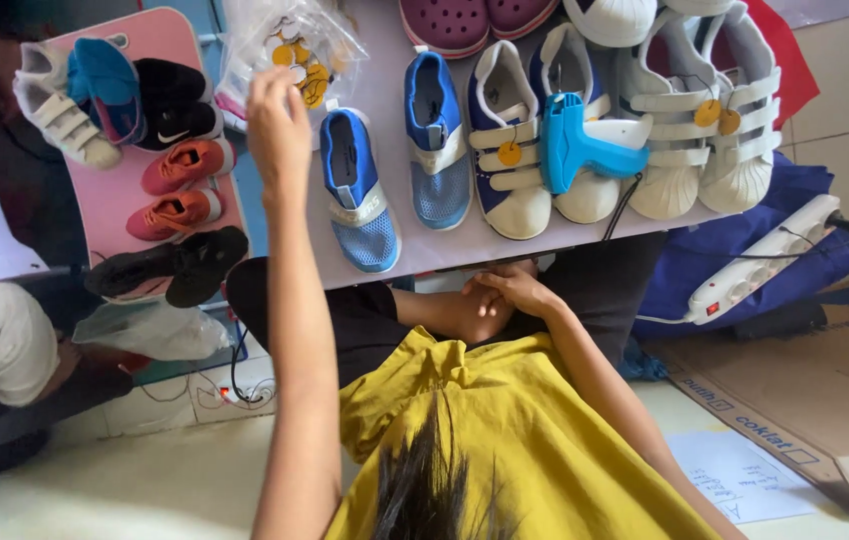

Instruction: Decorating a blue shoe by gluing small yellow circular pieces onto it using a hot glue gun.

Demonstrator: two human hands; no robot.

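The left hand (278,128) is raised over the far edge of the low table (385,100), fingers loosely curled and seen from behind; whether anything is pinched cannot be told, though the fingertips lie against or just in front of the clear plastic bag (290,45) of round yellow tags. That bag sits at the table's back-left corner, partly off the edge above the gap beside the pink board (110,200) of small shoes. The right hand (510,290) is tucked below the table's near edge, resting against the knee, open-fingered, with nothing seen in it. Just right of the raised arm lies a pair of blue mesh shoes (395,170), well clear of the blue tagging gun (585,145), which is laid across a white-and-navy strapped shoe (510,150). Risks, as judged: the bag, if tugged by a thin fold with one hand only, could be tipped and the tags spilled into the gap; the nearer blue shoe overhangs the front edge and could be knocked off by the forearm on withdrawal. The gun's cord (623,205) trails over the edge toward a white power strip (765,258), and could be snagged by a knee.
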